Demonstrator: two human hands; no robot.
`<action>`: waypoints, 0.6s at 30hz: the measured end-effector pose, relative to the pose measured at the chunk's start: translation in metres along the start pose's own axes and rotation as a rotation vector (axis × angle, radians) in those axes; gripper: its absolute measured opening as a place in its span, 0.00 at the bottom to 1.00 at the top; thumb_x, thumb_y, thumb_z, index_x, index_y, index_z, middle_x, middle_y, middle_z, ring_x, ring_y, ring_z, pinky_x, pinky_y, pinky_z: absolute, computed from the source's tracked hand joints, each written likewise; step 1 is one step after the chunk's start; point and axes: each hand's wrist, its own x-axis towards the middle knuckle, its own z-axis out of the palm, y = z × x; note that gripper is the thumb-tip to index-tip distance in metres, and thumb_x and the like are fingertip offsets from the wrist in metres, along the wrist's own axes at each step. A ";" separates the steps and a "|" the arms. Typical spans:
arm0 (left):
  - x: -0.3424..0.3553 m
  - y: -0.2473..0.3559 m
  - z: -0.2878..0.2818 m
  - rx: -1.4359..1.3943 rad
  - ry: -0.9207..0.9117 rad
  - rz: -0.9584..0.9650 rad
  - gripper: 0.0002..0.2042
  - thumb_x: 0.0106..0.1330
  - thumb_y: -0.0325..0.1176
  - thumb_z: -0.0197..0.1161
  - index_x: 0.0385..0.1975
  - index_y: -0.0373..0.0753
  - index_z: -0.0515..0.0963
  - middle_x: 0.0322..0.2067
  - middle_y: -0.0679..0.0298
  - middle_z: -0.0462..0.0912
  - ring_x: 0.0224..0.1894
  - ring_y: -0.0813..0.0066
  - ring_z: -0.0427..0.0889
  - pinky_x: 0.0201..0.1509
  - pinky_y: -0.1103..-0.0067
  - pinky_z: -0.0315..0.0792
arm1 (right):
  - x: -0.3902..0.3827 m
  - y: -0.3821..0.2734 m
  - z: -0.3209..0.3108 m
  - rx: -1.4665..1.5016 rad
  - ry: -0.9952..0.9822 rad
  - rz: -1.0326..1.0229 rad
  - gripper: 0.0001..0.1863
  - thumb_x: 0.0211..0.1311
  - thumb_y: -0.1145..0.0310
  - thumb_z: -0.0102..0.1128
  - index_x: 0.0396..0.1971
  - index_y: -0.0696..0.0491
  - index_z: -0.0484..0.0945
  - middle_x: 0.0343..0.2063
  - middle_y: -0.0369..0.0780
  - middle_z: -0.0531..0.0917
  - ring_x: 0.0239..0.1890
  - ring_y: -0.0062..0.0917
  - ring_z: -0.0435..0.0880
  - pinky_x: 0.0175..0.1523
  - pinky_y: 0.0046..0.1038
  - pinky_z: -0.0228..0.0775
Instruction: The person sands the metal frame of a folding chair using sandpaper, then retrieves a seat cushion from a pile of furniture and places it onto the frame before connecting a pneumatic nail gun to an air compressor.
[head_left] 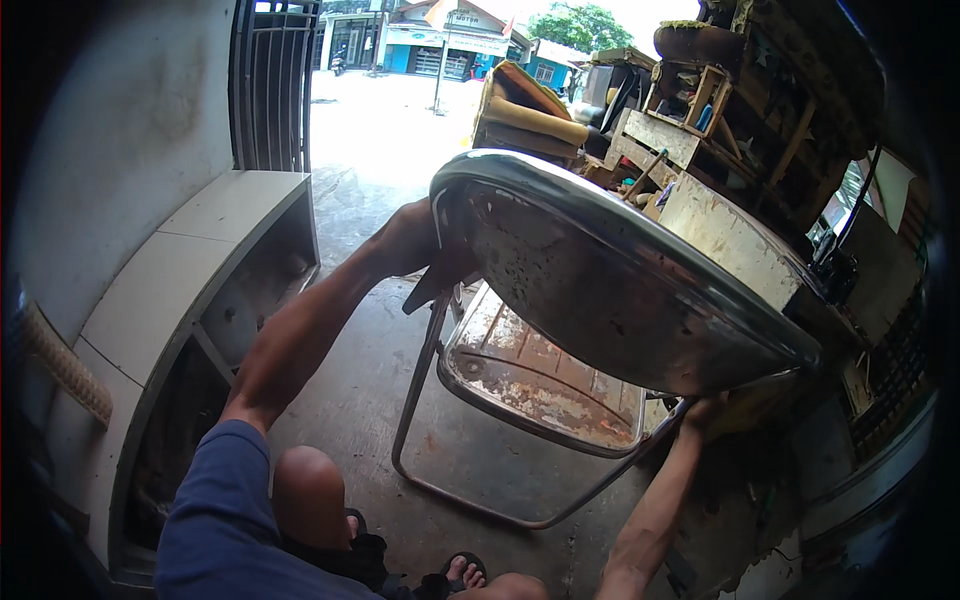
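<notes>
A worn metal folding chair (600,290) stands unfolded in front of me, its curved chrome-edged backrest closest to my view. Below the backrest, paint is flaking and rust shows on the seat pan (535,370). My left hand (415,238) grips the left side of the backrest, its fingertips hidden behind the metal. A dark pointed piece (430,288) juts out just under that hand; I cannot make out what it is. On the right, my right hand (705,410) is closed around the frame near the backrest's lower right end. The tubular base (480,512) rests on the floor.
A white tiled cabinet (200,210) with open compartments runs along the left wall. Old furniture parts and wood scraps (660,140) are piled high at the right. A dark metal gate (275,90) stands by the bright opening to the street. My sandalled feet (465,570) are near the chair's base.
</notes>
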 end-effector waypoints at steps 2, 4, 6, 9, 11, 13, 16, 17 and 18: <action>-0.022 -0.042 -0.027 0.038 0.074 -0.062 0.12 0.69 0.35 0.52 0.37 0.33 0.77 0.32 0.61 0.78 0.31 0.74 0.78 0.34 0.78 0.74 | -0.007 0.009 0.025 0.060 -0.014 0.021 0.22 0.69 0.57 0.45 0.51 0.60 0.73 0.40 0.44 0.80 0.41 0.30 0.81 0.47 0.32 0.73; -0.040 -0.073 0.006 0.120 0.162 -0.337 0.14 0.72 0.38 0.47 0.37 0.36 0.78 0.33 0.63 0.74 0.31 0.76 0.72 0.36 0.77 0.69 | -0.005 0.019 0.017 0.092 -0.030 0.093 0.22 0.69 0.58 0.45 0.51 0.60 0.73 0.41 0.44 0.80 0.41 0.30 0.81 0.47 0.31 0.74; -0.057 -0.095 -0.012 0.271 0.346 -0.285 0.19 0.75 0.44 0.43 0.37 0.34 0.75 0.33 0.62 0.75 0.32 0.74 0.72 0.39 0.75 0.68 | -0.005 0.025 0.036 0.152 -0.042 0.122 0.22 0.68 0.58 0.46 0.50 0.60 0.73 0.41 0.44 0.80 0.41 0.30 0.81 0.47 0.31 0.74; -0.079 -0.022 0.051 0.447 0.961 0.043 0.18 0.77 0.41 0.42 0.40 0.31 0.74 0.35 0.58 0.77 0.38 0.71 0.75 0.45 0.72 0.70 | -0.002 0.022 0.036 0.223 -0.062 0.144 0.21 0.68 0.59 0.46 0.50 0.61 0.74 0.42 0.43 0.80 0.41 0.29 0.81 0.47 0.31 0.74; -0.094 -0.028 0.078 0.704 0.909 0.423 0.15 0.75 0.37 0.46 0.40 0.29 0.74 0.30 0.57 0.76 0.34 0.68 0.74 0.41 0.71 0.71 | 0.000 0.020 0.030 0.240 -0.069 0.164 0.21 0.68 0.60 0.47 0.50 0.61 0.74 0.42 0.43 0.80 0.41 0.29 0.81 0.47 0.30 0.74; -0.090 -0.019 0.102 1.201 0.631 0.407 0.14 0.71 0.33 0.51 0.43 0.25 0.73 0.26 0.53 0.75 0.28 0.64 0.73 0.37 0.69 0.71 | 0.001 0.020 0.020 0.239 -0.062 0.184 0.21 0.68 0.60 0.47 0.50 0.61 0.74 0.43 0.43 0.80 0.41 0.29 0.81 0.47 0.30 0.74; -0.068 0.064 0.134 0.884 -0.037 -0.319 0.22 0.65 0.31 0.56 0.54 0.22 0.67 0.33 0.42 0.77 0.34 0.53 0.77 0.45 0.63 0.73 | 0.002 0.019 0.036 0.284 -0.059 0.207 0.20 0.68 0.61 0.48 0.50 0.62 0.74 0.43 0.43 0.80 0.40 0.28 0.81 0.47 0.30 0.74; -0.068 0.059 0.134 0.815 -0.020 -0.329 0.21 0.66 0.31 0.56 0.54 0.22 0.67 0.35 0.43 0.77 0.36 0.53 0.77 0.46 0.64 0.73 | 0.001 0.020 0.039 0.286 -0.064 0.213 0.20 0.68 0.61 0.48 0.50 0.62 0.74 0.44 0.43 0.80 0.40 0.28 0.81 0.48 0.29 0.74; -0.069 0.052 0.134 0.747 -0.003 -0.338 0.21 0.67 0.31 0.55 0.54 0.22 0.66 0.37 0.44 0.76 0.38 0.53 0.77 0.47 0.65 0.74 | -0.004 0.020 0.038 0.284 -0.079 0.224 0.20 0.68 0.61 0.49 0.50 0.62 0.75 0.44 0.43 0.80 0.40 0.28 0.81 0.48 0.29 0.74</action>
